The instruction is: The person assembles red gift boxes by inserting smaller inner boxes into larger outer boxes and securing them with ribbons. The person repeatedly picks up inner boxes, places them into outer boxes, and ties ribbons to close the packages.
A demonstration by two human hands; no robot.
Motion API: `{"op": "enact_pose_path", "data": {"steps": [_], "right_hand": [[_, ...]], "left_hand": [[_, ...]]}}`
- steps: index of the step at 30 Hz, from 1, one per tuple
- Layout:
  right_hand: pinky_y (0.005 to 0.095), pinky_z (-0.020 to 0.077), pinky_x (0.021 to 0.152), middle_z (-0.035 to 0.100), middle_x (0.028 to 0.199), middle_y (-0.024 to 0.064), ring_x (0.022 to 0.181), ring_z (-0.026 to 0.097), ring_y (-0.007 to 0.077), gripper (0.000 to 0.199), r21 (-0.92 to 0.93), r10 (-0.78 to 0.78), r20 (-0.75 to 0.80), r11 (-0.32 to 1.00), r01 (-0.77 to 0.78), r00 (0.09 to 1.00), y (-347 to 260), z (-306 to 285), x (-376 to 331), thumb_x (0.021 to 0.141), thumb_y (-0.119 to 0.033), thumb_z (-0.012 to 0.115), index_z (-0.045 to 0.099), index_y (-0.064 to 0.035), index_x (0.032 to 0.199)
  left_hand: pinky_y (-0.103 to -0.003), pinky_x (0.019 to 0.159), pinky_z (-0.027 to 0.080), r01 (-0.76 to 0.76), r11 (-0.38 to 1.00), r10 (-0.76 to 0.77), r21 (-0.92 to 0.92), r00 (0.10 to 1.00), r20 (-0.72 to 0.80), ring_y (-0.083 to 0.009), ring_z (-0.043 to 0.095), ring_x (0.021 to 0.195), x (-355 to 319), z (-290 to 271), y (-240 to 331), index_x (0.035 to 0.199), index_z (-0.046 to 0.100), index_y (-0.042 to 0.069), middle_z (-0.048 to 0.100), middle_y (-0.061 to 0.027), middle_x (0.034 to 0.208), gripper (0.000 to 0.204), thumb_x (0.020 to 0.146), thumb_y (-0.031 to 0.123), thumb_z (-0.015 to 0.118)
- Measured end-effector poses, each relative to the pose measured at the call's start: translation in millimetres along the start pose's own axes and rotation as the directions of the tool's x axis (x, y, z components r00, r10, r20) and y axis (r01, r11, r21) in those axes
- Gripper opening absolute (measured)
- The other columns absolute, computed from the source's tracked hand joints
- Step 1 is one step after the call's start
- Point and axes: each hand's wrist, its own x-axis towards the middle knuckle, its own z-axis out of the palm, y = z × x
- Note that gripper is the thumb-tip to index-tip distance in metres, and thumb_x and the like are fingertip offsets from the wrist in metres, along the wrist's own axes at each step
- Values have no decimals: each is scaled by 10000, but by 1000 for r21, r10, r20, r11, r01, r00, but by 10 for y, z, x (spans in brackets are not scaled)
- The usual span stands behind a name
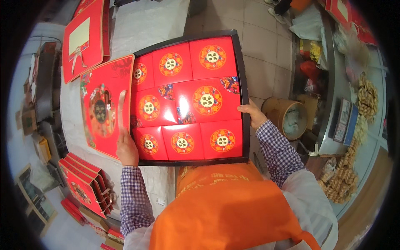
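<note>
At the frame's centre the black tray (246, 96) of small red boxes (207, 100) sits between both hands: the left hand (127, 151) clamped on its lower left edge, the right hand (252, 113) gripping the right rim. Left of it lies a red lid (104, 106) on the white-covered table (146, 25); beyond is tiled floor (266, 46).

Bright, even indoor light. White glare patch on the glossy red boxes (179, 109) at frame centre. Shadows soft. Fisheye bent straight edges; corners black. Rim detail blurred.
</note>
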Motion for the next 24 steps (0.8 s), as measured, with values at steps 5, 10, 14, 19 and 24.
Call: {"op": "enact_pose_path", "data": {"steps": [5, 10, 14, 19, 24], "right_hand": [[388, 375, 1073, 410, 1418, 179, 1276, 441, 257, 981, -14, -5, 0, 1000, 5, 1000, 91, -104, 66, 759, -215, 700, 109, -43, 1524], [384, 392, 1060, 423, 1406, 177, 1263, 454, 255, 938, -32, 34, -13, 999, -34, 999, 31, -81, 40, 771, -210, 674, 132, -41, 1519], [384, 430, 1028, 439, 1388, 170, 1245, 473, 245, 892, 3, 5, 16, 1000, -5, 1000, 150, -165, 130, 786, -203, 660, 163, -39, 1510], [377, 447, 1014, 462, 1360, 163, 1223, 492, 227, 832, 57, 34, 26, 998, -36, 999, 176, -172, 160, 804, -182, 651, 208, -33, 1493], [364, 505, 939, 583, 1193, 149, 1095, 588, 208, 643, 160, 79, -72, 985, -67, 994, 384, -303, 190, 818, -131, 657, 363, 15, 1372]], "left_hand": [[-434, 793, 528, 10, 1000, -9, -24, 999, 46, -362, 606, 977, -21, -45, -71, 1302, 544, 77, 609, -173, 1161, 402, 901, 89, 558], [-433, 824, 511, 30, 999, -29, -18, 999, 29, -347, 588, 1013, -70, -10, -83, 1339, 512, 98, 592, -159, 1163, 487, 860, 54, 585], [-425, 806, 494, 64, 998, -64, 11, 998, -6, -337, 577, 956, -187, -53, -110, 1357, 503, 126, 586, -143, 1049, 535, 840, 45, 615], [-411, 784, 482, 118, 990, -111, 82, 991, -80, -318, 563, 920, -346, -222, -124, 1329, 528, 143, 563, -125, 994, 493, 852, 64, 626], [-412, 823, 468, 282, 958, -279, 45, 958, -64, -324, 558, 943, -744, -172, -264, 1248, 570, 103, 564, -124, 1024, 386, 868, 36, 585]]}}
